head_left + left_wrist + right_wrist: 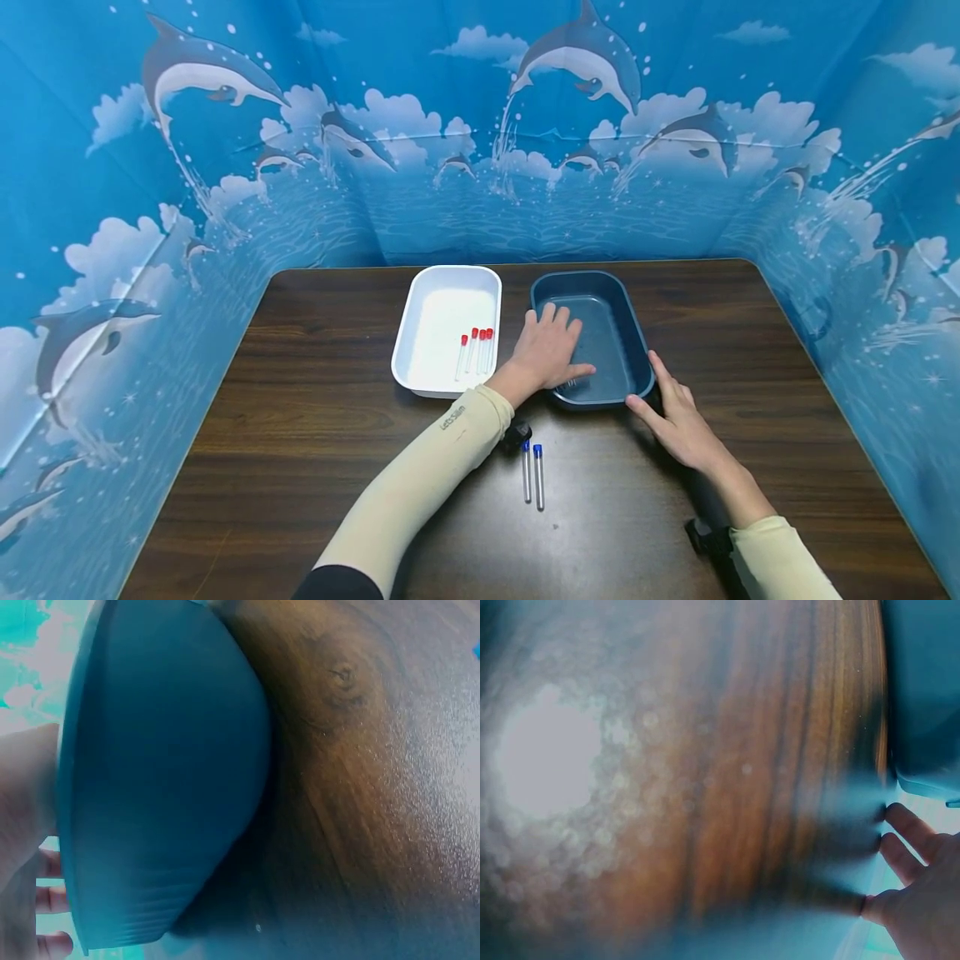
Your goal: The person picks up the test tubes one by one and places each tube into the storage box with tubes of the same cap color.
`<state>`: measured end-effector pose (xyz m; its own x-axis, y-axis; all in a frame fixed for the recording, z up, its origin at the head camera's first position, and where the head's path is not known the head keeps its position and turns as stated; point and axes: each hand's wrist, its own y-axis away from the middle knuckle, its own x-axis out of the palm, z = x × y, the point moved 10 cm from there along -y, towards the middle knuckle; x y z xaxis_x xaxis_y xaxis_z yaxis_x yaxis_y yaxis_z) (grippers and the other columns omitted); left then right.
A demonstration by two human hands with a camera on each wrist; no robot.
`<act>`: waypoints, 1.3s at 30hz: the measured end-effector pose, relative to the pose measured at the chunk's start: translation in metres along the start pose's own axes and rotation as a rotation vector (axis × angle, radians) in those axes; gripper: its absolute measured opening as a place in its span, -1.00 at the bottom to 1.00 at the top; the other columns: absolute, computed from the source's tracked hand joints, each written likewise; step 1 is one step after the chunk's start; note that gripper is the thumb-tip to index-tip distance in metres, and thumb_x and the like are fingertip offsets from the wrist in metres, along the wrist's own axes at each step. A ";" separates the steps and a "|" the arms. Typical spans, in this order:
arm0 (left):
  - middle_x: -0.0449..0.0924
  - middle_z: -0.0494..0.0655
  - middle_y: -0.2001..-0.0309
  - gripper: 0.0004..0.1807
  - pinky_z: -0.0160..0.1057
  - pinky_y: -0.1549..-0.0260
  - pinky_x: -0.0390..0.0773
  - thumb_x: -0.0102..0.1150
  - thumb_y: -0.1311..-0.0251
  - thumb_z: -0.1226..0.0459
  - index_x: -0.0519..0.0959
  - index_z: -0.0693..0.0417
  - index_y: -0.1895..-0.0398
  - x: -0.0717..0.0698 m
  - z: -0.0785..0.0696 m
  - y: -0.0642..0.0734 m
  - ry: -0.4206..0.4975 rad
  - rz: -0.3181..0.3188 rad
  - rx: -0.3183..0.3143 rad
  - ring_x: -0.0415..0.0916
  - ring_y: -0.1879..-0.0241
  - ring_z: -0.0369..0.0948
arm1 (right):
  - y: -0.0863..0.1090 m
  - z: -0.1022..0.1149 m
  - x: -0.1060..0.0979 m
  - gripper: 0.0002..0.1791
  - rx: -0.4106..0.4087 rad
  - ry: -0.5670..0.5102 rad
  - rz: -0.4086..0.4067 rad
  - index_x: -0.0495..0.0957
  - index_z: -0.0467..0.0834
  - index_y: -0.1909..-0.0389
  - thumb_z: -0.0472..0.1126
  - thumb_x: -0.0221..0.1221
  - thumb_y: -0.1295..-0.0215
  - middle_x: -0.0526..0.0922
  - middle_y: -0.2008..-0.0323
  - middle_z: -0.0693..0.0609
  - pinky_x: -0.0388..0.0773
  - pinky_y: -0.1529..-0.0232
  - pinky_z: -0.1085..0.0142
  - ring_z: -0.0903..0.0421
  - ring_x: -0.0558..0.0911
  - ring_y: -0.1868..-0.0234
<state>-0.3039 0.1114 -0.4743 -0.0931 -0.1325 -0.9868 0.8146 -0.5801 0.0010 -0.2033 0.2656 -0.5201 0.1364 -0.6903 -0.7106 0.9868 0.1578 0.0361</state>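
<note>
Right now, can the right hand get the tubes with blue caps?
Probably yes. The right hand is beside the dark tray, and only tabletop seems to lie between it and the blue-capped tubes, though the left arm's black wrist device looks close to their caps.

The table (300, 417) is streaked with dark brown wood grain. At the far side, a blue curtain (420, 221) is printed with grey-and-white dolphins (581, 62) and white clouds (397, 117). A plain white tray (431, 321) is seen on the left, a plain dark blue tray (603, 337) on the right. Clear tubes (470, 358) are topped with red caps (482, 334); nearer clear tubes (540, 483), with blue caps (537, 448).
</note>
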 end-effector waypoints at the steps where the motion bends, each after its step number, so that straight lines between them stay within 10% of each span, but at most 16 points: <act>1: 0.38 -0.02 -0.20 -0.08 0.02 0.00 0.34 -0.12 -0.08 -0.51 0.39 -0.11 -0.32 -0.003 0.000 0.001 0.003 -0.017 0.003 0.23 -0.10 -0.05 | 0.000 0.000 0.000 -0.09 -0.003 0.001 -0.002 -0.41 0.20 -0.56 0.16 0.00 -0.47 -0.08 -0.50 -0.33 0.11 -0.12 -0.40 -0.41 0.03 -0.37; 11: 0.35 -0.10 -0.24 -0.12 -0.14 0.12 0.30 -0.13 -0.21 -0.42 0.25 -0.15 -0.47 -0.043 -0.001 0.021 0.135 -0.222 0.085 0.24 -0.08 -0.12 | -0.002 -0.001 0.002 -0.09 -0.001 -0.001 0.009 -0.43 0.22 -0.55 0.17 0.00 -0.47 -0.11 -0.52 -0.29 0.09 -0.13 -0.41 -0.41 0.00 -0.39; 25: 0.48 -0.19 -0.05 -0.45 -0.32 0.26 0.29 0.12 -0.31 -0.09 0.47 -0.08 -0.28 -0.077 0.002 0.092 0.511 -0.430 0.329 0.30 0.15 -0.27 | 0.000 0.000 0.000 -0.08 0.005 0.001 -0.004 -0.40 0.15 -0.57 0.16 0.01 -0.47 -0.11 -0.52 -0.28 0.08 -0.14 -0.39 -0.41 0.01 -0.38; 31: 0.48 -0.18 0.01 -0.51 -0.40 0.19 0.40 0.13 -0.34 -0.04 0.47 -0.01 -0.23 -0.062 -0.024 0.126 0.570 -0.338 0.437 0.36 0.12 -0.34 | 0.002 -0.003 0.002 -0.06 0.023 -0.004 0.003 -0.40 0.12 -0.57 0.18 0.01 -0.46 -0.15 -0.53 -0.25 0.08 -0.13 -0.41 -0.41 -0.01 -0.38; 39: 0.34 -0.24 0.10 -0.34 -0.34 0.38 0.36 0.11 -0.25 -0.23 0.39 -0.03 -0.24 -0.015 -0.034 0.150 0.420 -0.145 0.320 0.27 0.24 -0.33 | -0.001 0.002 0.000 -0.08 -0.016 -0.003 -0.007 -0.39 0.14 -0.57 0.13 0.03 -0.47 -0.14 -0.53 -0.26 0.04 -0.16 -0.39 -0.42 -0.02 -0.39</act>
<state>-0.1613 0.0535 -0.4645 0.0985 0.2614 -0.9602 0.5895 -0.7927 -0.1553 -0.2045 0.2636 -0.5191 0.1297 -0.6937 -0.7085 0.9862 0.1644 0.0195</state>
